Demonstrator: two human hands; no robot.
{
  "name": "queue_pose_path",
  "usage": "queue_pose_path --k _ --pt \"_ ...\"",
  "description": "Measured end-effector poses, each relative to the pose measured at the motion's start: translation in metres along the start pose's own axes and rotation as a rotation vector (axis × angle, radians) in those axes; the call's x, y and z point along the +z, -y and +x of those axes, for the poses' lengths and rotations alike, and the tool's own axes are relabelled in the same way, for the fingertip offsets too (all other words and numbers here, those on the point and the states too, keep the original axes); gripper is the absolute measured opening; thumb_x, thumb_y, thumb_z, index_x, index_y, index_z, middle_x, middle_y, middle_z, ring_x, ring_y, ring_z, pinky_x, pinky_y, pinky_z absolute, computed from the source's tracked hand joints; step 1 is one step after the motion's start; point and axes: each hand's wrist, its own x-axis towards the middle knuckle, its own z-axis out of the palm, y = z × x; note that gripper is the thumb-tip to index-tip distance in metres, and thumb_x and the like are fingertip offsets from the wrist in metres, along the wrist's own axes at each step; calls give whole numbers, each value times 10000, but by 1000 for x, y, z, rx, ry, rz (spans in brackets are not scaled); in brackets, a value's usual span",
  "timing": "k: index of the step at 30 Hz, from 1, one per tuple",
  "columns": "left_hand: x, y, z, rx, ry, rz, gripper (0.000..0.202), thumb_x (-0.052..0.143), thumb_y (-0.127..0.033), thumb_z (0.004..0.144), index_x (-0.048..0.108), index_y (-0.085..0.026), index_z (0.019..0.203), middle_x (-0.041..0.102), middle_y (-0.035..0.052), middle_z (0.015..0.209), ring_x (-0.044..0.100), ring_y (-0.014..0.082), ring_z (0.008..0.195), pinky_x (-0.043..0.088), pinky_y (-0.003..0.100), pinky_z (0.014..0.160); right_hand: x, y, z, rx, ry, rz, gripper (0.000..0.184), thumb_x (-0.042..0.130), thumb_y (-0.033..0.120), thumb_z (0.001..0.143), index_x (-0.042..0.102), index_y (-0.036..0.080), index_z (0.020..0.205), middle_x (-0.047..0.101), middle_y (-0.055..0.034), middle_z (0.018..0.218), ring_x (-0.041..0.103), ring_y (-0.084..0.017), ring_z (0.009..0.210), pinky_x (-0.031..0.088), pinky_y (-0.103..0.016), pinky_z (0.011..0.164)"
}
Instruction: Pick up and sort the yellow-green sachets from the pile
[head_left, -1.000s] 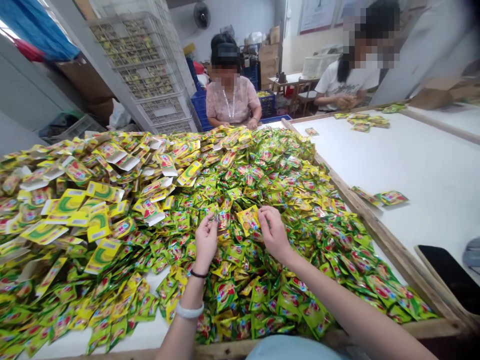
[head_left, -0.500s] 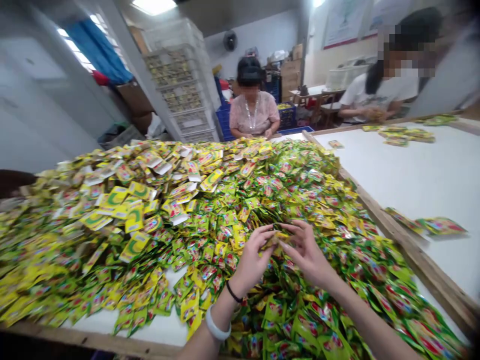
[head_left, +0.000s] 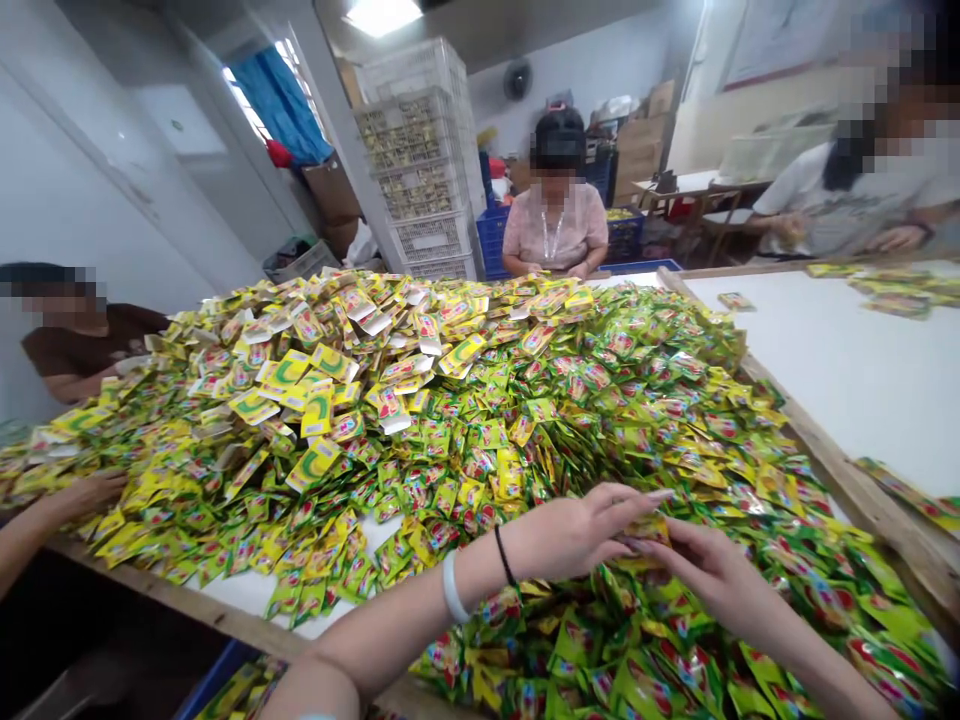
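A huge heap of small green and yellow sachets [head_left: 480,400] covers the white table [head_left: 240,592] in front of me. My left hand [head_left: 581,530], with a white bangle and black band on the wrist, meets my right hand [head_left: 705,570] over the near right part of the heap. Both pinch a small sachet [head_left: 649,528] between their fingertips. Most of that sachet is hidden by the fingers.
A person [head_left: 556,215] sits at the far end of the table, another [head_left: 71,335] at the left, and someone's hand [head_left: 79,495] rests on the pile's left edge. A second white table [head_left: 847,370] lies to the right, behind a wooden rail [head_left: 847,480]. Stacked white crates [head_left: 420,160] stand behind.
The view has swung left and tilted up, bringing the person at the left into sight. My hands came together and shifted right, closing on one sachet.
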Motion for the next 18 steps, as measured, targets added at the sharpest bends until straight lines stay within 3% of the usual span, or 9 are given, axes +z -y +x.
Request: queue_pose_path --k 2,3,4,5,8,10,14,16,18 --pt "-30 30 15 -45 -29 187 523 565 -443 811 430 -321 1302 605 38 1134 594 169 987 487 252 822 -5 -11 -9 32 -124 1 303 495 459 861 613 182 833 609 -19 657 583 -162 613 474 -235 548" --pt "-50 50 21 -216 -140 329 473 595 -480 775 528 -303 1208 636 33 1054 598 172 956 478 264 831 -8 -17 -14 57 -179 20 297 508 458 854 607 183 808 607 -19 645 587 -166 610 479 -239 553" --pt "-71 71 27 -483 -286 488 464 595 -503 763 552 -284 1169 641 39 1044 591 185 964 466 291 855 -10 -23 -20 83 -220 53 292 518 459 847 602 184 795 610 -22 643 594 -173 611 489 -247 563" --pt "-92 93 31 -599 -358 547 467 565 -461 798 534 -216 1195 627 94 1081 573 226 1001 447 353 883 -11 -28 -27 110 -245 97 290 524 462 841 601 186 801 616 -26 650 606 -185 619 501 -258 574" --pt "-138 145 32 -773 -469 633 441 489 -298 846 473 -76 1227 578 214 1143 526 314 1074 375 485 920 -13 -36 -43 168 -258 172 302 510 478 841 604 202 920 652 -52 741 648 -234 722 535 -287 588" --pt "-146 163 26 -831 -489 666 415 449 -238 846 475 -34 1206 576 243 1130 520 337 1076 338 517 927 -12 -33 -49 152 -276 75 290 496 461 854 599 219 977 670 -74 878 643 -250 852 547 -303 662" --pt "-129 168 8 -790 -441 702 403 314 -210 890 452 -107 1254 570 165 1196 498 270 1127 205 466 1036 -9 -10 -42 -34 -305 -235 204 477 372 885 604 221 935 546 -101 1229 527 -266 1111 446 -404 926" --pt "-123 167 1 -766 -419 714 455 321 -255 893 363 -135 1330 473 147 1326 397 261 1237 151 436 1065 -6 6 -30 -122 -276 -292 192 452 336 902 599 213 907 499 -110 1274 498 -264 1144 419 -431 950" --pt "-124 170 -3 -789 -399 712 549 393 -316 865 300 -104 1362 411 180 1372 335 293 1278 165 444 1055 0 20 -17 -183 -228 -304 183 438 305 913 595 212 919 499 -111 1262 503 -249 1137 428 -427 941"
